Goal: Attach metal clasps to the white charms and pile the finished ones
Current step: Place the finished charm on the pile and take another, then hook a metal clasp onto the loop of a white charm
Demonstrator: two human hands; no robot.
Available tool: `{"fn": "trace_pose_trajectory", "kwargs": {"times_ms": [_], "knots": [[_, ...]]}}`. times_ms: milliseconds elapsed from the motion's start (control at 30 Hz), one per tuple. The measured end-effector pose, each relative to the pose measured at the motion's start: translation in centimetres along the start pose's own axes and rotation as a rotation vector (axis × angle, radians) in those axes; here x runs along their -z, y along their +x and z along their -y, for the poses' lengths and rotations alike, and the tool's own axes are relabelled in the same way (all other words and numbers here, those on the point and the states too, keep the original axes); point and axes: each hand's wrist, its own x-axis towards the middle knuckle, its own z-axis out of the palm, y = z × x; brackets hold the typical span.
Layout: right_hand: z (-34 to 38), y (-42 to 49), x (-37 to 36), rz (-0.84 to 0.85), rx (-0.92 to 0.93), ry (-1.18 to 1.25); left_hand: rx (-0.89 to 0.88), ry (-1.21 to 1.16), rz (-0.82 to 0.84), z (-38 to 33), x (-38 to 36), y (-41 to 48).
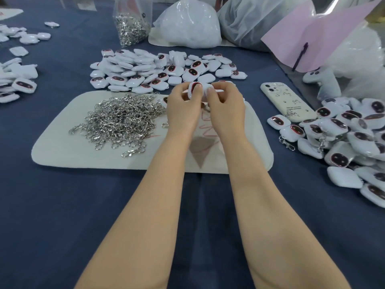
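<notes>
Both hands meet over the far edge of the cream mat. My left hand pinches a white charm with a dark oval face, held upright. My right hand grips the same charm from the right; a small white piece pokes out past its fingers, and any clasp there is hidden. A heap of loose metal clasps lies on the mat to the left. Behind the hands spreads a pile of bare white charms. At the right lies a pile of charms with clasps attached.
A phone in a cream case lies right of the mat. A clear bag of clasps and white plastic bags stand at the back. More charms lie at the left edge. A pink paper sheet leans at the back right.
</notes>
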Motion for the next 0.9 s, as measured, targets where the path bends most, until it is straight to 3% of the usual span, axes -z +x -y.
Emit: {"fn": "trace_pose_trajectory", "kwargs": {"times_ms": [133, 467, 600, 767, 900], "knots": [[0.5, 0.5, 3.7, -0.159, 0.006, -0.071, 0.013, -0.041, 0.022, -1.1, -3.7, -1.4], [-1.9, 1.2, 16.5, -0.575, 0.007, -0.341, -0.015, 0.056, 0.4, -2.5, -16.1, -6.8], [-3.1, 1.1, 19.2, -0.626, -0.019, -0.422, -0.117, 0.249, 0.448, -1.8, -18.8, -8.1], [-4.0, 0.8, 20.1, -0.637, -0.023, -0.408, -0.115, 0.448, 0.566, -0.7, -20.1, -8.1], [-3.9, 0.9, 19.5, -0.65, 0.017, -0.397, -0.152, 0.371, 0.49, -0.7, -19.7, -8.2]]}}
